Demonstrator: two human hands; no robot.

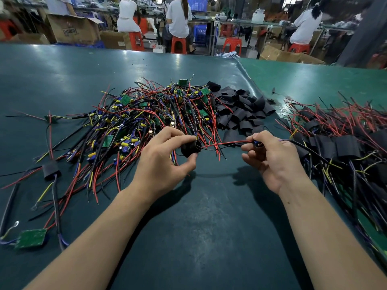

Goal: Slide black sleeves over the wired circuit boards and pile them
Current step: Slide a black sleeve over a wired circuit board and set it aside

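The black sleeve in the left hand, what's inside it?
A red wire and a black wire enter the sleeve held by the left hand, running from the right hand. Whatever else is inside is covered.

Green bench (209,216), wired boards (146,114), sleeves (240,109) (blk)

Beyond the green table mat (62,65), three people in white tops (179,16) sit on red plastic stools (178,45) at long benches, backs to us. An open cardboard box (73,28) stands at far left, a blue crate (200,32) under the middle bench, more cartons (280,54) at right
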